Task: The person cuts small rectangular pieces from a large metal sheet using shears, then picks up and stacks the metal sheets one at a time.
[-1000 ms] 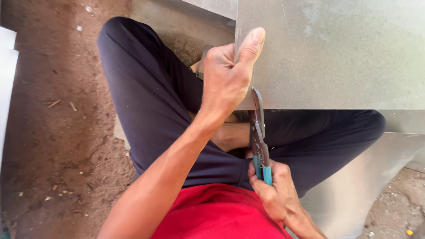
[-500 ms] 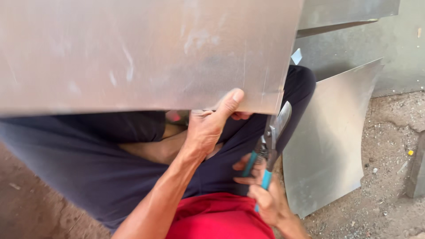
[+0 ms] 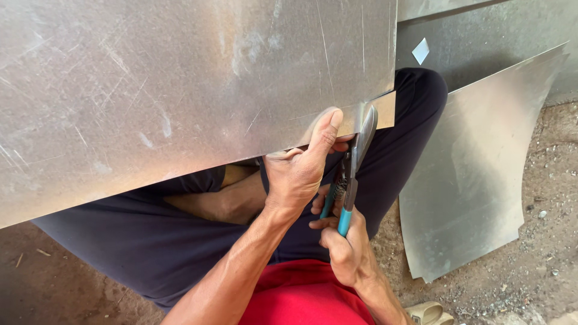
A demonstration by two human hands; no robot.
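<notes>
Our left hand (image 3: 298, 171) grips the metal sheet (image 3: 180, 90) edge, thumb on top; right hand (image 3: 346, 250) fingers closed round the teal-handled snips (image 3: 352, 174), blades at the sheet edge.

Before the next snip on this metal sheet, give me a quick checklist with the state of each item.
1. Left hand steadying the large metal sheet at its lower edge: ok.
2. Left thumb away from the snips' blades: not ok, it sits right beside them.
3. Right hand with a full grip on the teal handles: ok.
4. Blades engaged on the sheet edge: ok.
5. Marked cut line: cannot tell.
6. Gloves on: not ok, both hands bare.
</notes>
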